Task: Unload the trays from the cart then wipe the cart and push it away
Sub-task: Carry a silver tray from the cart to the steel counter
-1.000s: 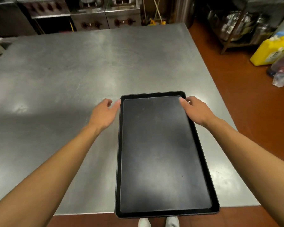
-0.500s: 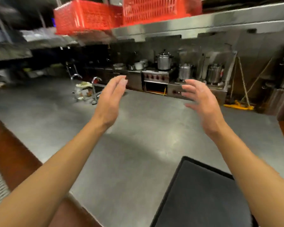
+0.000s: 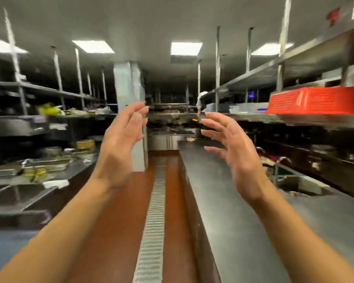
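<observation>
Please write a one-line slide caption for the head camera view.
Both empty hands, left hand and right hand, raised over a kitchen aisle beside a steel counter.

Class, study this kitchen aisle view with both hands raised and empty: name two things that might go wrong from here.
1. The view is motion-blurred; walking fast, a foot may catch the floor drain grate running down the aisle.
2. The right hand hangs above the steel counter, the left hand near the pillar; either might knock them.
</observation>
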`<state>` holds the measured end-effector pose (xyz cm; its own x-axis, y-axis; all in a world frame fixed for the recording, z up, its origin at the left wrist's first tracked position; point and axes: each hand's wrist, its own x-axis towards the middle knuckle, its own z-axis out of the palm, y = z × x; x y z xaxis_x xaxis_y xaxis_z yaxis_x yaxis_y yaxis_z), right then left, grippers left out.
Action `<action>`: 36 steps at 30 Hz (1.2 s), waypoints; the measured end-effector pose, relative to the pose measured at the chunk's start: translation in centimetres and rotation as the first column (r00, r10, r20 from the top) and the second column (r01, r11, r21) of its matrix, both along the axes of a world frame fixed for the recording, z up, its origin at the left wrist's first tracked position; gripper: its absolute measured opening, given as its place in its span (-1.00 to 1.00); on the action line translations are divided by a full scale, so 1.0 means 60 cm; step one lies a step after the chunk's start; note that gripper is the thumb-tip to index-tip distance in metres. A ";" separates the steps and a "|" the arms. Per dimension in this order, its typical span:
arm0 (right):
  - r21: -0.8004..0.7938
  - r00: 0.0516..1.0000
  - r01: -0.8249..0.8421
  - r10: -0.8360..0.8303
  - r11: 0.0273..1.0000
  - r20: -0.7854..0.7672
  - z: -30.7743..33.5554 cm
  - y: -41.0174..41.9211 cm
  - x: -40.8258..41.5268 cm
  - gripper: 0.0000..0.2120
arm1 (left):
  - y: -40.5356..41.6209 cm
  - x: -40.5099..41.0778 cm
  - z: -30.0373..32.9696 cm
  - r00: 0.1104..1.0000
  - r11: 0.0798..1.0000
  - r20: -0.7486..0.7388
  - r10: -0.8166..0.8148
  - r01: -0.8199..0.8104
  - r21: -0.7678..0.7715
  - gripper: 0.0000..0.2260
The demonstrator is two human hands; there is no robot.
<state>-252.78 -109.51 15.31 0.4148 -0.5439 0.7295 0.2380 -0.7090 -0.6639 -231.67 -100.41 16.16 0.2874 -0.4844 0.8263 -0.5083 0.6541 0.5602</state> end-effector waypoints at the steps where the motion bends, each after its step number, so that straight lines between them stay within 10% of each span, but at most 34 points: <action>1: 0.013 0.997 -0.078 0.078 0.997 0.010 0.009 0.029 0.052 -0.62 | 0.055 0.037 0.001 0.997 0.997 0.003 0.081 -0.081 -0.007 -0.42; 8: 0.187 0.810 -0.582 0.583 0.791 0.056 0.022 0.335 0.383 -0.73 | 0.495 0.220 -0.023 0.783 0.783 -0.020 0.622 -0.622 -0.012 -0.41; 12: 0.053 0.617 -0.786 0.787 0.616 -0.003 -0.019 0.530 0.513 -0.17 | 0.732 0.271 -0.033 0.605 0.605 -0.017 0.796 -0.796 0.002 -0.45; 15: 0.018 0.524 -0.851 0.851 0.524 -0.010 -0.046 0.686 0.611 -0.28 | 0.916 0.301 -0.030 0.458 0.458 -0.036 0.888 -0.889 0.002 -0.47; 19: 0.039 0.399 -0.916 0.917 0.399 -0.013 -0.052 0.882 0.713 -0.59 | 1.113 0.332 -0.040 0.298 0.299 -0.056 0.953 -0.954 0.010 -0.45; 36: -0.017 0.112 -0.994 0.994 0.112 -0.007 -0.047 1.237 1.102 -0.38 | 1.411 0.628 -0.048 0.049 0.053 -0.065 0.997 -0.997 0.055 -0.38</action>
